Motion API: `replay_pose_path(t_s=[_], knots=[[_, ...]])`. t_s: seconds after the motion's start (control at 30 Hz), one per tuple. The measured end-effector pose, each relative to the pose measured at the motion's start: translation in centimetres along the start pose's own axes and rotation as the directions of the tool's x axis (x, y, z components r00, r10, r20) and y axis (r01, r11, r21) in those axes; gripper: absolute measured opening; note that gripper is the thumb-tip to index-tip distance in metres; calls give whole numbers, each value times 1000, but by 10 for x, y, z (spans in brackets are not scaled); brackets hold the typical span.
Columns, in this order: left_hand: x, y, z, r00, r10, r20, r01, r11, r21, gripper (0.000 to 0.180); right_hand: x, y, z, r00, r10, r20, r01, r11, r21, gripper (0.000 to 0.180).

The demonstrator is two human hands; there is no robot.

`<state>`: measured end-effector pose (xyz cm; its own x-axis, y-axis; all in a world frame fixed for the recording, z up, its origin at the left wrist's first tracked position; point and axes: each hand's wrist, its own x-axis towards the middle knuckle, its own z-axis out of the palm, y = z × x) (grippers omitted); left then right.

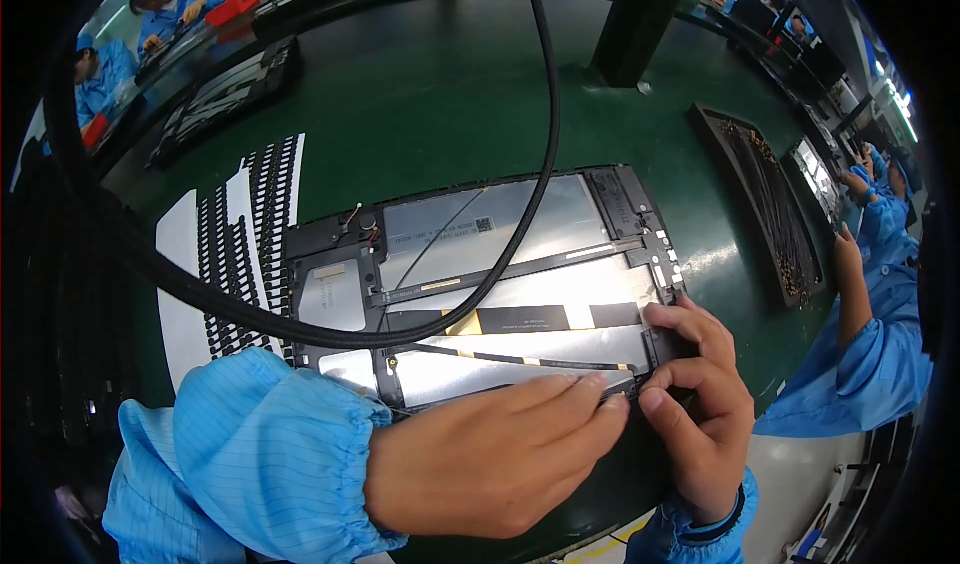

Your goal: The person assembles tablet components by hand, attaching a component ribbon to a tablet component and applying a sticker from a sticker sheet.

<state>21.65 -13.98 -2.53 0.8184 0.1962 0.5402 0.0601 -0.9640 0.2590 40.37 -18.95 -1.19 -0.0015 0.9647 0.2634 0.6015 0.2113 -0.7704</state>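
An opened tablet [540, 289] lies on the green bench in front of me, with silver battery plates, dark flex cables and black corner modules showing. Reaching across its near edge, my left hand [500, 454] has its fingers closed together, tips at the near right corner. Whatever those fingertips pinch is too small or hidden to make out. At the same corner, my right hand [705, 394] is curled on the tablet's right edge, thumb and forefinger close to the left fingertips. A dark flex strip [520, 360] runs toward that corner.
White sheets of small black parts [235, 254] lie left of the tablet. A thick black cable [540, 164] loops over it. A black tray of thin cables [765, 204] sits to the right, near a co-worker's blue sleeve [880, 364]. A dark post [640, 24] stands beyond.
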Motion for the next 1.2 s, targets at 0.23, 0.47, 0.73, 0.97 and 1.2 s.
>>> replay_pose_path(t_s=[0.23,0.47,0.73,0.97,1.2], knots=[[3,2,0,995,56,78,-64,993,104,29,-2,2,-5,999,34,-40,-30,995,100,9],[11,3,-7,986,48,160,-73,985,158,28,-7,5,-11,982,164,-99,-136,961,242,12],[12,5,-9,982,38,184,-79,971,224,27,-3,8,-8,997,-83,3,83,996,-33,15],[7,1,0,988,60,140,-87,978,192,26,0,10,-7,995,-103,-1,103,993,-50,14],[5,5,-3,989,73,129,-102,966,238,28,2,-4,1,988,-112,-107,106,992,-67,16]])
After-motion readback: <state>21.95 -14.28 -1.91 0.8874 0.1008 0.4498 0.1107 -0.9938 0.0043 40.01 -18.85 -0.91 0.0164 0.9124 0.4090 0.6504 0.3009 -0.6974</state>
